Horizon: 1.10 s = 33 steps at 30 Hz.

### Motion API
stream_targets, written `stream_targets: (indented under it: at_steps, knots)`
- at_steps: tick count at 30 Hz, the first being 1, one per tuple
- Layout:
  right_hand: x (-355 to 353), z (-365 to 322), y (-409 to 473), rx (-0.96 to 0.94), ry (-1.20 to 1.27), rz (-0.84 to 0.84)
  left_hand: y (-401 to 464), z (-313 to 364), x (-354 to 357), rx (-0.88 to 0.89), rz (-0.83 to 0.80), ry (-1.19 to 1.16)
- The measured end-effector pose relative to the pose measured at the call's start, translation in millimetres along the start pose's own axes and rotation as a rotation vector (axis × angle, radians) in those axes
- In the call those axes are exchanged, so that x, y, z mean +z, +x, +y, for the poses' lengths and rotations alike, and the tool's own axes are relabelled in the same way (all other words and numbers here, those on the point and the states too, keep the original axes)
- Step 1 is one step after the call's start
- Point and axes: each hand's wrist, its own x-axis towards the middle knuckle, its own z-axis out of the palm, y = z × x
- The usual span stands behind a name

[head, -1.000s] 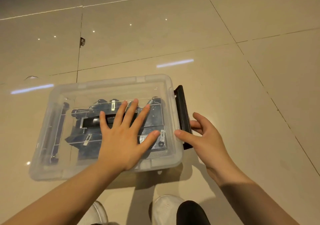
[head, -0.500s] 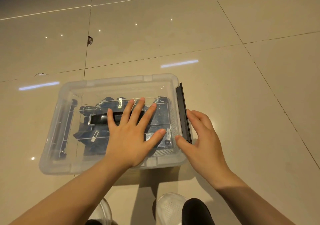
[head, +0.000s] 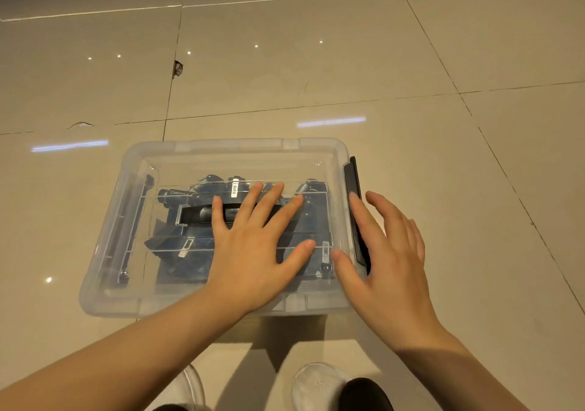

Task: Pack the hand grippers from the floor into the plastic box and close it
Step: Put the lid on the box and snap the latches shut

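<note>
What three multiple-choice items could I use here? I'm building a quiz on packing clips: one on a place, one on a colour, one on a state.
1. Where does the left hand rest?
A. on the floor
B. flat on the lid of the box
C. on a shoe

2. What colour is the latch on the right end of the box?
A. black
B. red
C. white

3. How does the lid stand?
A. leaning against a wall
B. lying beside the box
C. on the box, with the hand grippers inside

Key: 1 B, the fingers lie spread on the clear lid. 2 A, the strip beside the right hand is black. 3 C, the lid covers the box and the dark grippers show through it.
</note>
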Motion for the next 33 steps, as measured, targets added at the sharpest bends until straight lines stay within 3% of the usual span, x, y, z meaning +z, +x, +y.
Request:
stream_targets:
  at_steps: [4,7,9,11,14,21,25,29,31,33]
  knots:
    - [18.6,-39.4,11.7,-0.288,0.016,-0.12,-9.5,-22.3,-29.2,0.05,0.099,-0.323]
    - [41.2,-61.5,18.3,-0.451,-0.091,-0.216,-47.7,-73.2,-45.9,-0.004,0.291,-0.118]
    - [56.0,-79.8,23.6,-0.537,-0.164,-0.254,-78.2,-103.9,-48.9,-0.269,0.384,-0.12]
    - [74.5,-103.6,31.7,-0.65,-0.249,-0.291,-98.8,-119.2,-46.0,-0.607,0.411,-0.269]
    - [104.1,-137.1,44.1,-0.786,-0.313,-0.348,-109.3,-126.3,-35.9,-0.795,0.403,-0.497]
    - [128.9,-153.2,46.1,-0.778,-0.312,-0.432,-105.8,-128.3,-21.5,-0.839,0.492,-0.959]
    - [126.2,-155.3,48.2,-0.767,-0.253,-0.453,-105.9,-126.4,-16.6,-0.841,0.572,-1.048]
    - [125.8,-155.3,50.3,-0.739,-0.169,-0.456,-104.3,-126.5,-24.8,-0.728,0.654,-0.865]
    - [125.6,-155.5,50.4,-0.726,-0.143,-0.455,-103.9,-127.8,-30.4,-0.581,0.64,-0.697]
    - [125.7,-156.4,50.5,-0.719,-0.122,-0.45,-103.6,-128.0,-34.8,-0.529,0.605,-0.676]
